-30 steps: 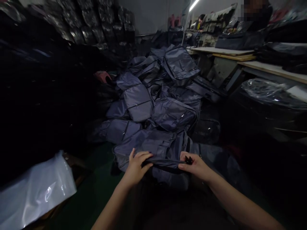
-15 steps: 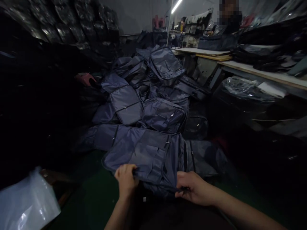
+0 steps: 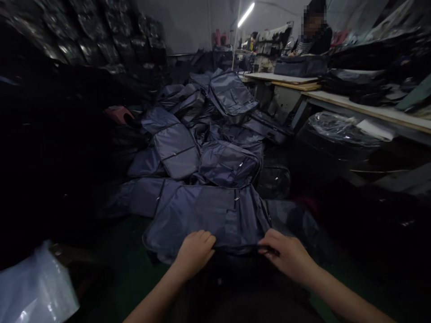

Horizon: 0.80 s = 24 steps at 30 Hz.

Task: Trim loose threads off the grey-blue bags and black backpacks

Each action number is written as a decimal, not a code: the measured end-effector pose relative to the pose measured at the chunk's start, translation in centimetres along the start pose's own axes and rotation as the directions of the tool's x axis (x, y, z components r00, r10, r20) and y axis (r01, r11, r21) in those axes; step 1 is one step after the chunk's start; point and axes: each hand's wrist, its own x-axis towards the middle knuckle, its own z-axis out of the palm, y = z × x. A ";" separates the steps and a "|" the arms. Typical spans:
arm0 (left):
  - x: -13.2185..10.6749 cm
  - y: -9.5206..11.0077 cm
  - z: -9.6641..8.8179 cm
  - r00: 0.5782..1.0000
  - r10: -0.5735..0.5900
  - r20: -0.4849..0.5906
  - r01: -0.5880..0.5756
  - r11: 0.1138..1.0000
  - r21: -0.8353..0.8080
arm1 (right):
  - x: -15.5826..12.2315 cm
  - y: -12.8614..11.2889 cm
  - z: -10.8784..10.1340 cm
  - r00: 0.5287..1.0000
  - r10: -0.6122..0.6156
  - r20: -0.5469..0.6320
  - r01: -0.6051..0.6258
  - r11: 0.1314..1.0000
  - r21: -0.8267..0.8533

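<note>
A dark blue-grey backpack (image 3: 202, 211) lies spread open in front of me, its inner pockets and a short zipper showing. My left hand (image 3: 198, 246) is closed over its near edge, fingers curled onto the fabric. At the near right corner, my right hand (image 3: 281, 251) pinches the zippered edge between thumb and fingers. Behind it lies a heap of similar bags, among them one with a silver zipper pull (image 3: 230, 163) and a flat grey panel (image 3: 177, 150). The backpack's underside is hidden.
A clear plastic bag (image 3: 40, 287) sits at lower left on the green floor (image 3: 128, 264). Worktables (image 3: 370, 107) run along the right, where a person (image 3: 313, 36) works at a bag. Plastic-wrapped bundles (image 3: 90, 31) are stacked at the back left.
My left hand has moved right along the near edge, and my right hand has shifted slightly right and up. The backpack's front flap now lies flatter and wider.
</note>
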 end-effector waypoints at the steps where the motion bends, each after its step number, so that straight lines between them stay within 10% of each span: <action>1: 0.5 0.9 -0.1 1.000 0.001 0.005 -0.001 1.000 -0.001 | -0.2 -0.2 0.3 0.996 0.052 -0.078 -0.056 0.997 -0.056; 9: 2.6 7.0 0.1 0.986 -0.168 0.006 0.168 0.978 -0.128 | -0.1 -1.5 5.1 0.970 0.098 -0.222 -0.114 0.992 -0.057; 17: 2.3 7.9 0.8 0.969 -0.238 -0.062 0.224 0.959 -0.171 | 0.7 0.1 7.5 0.940 0.039 -0.340 -0.051 0.998 -0.028; 24: 2.1 8.7 1.5 0.949 -0.300 -0.097 0.269 0.932 -0.244 | 0.1 1.8 7.2 0.783 0.022 -0.622 -0.112 0.988 -0.106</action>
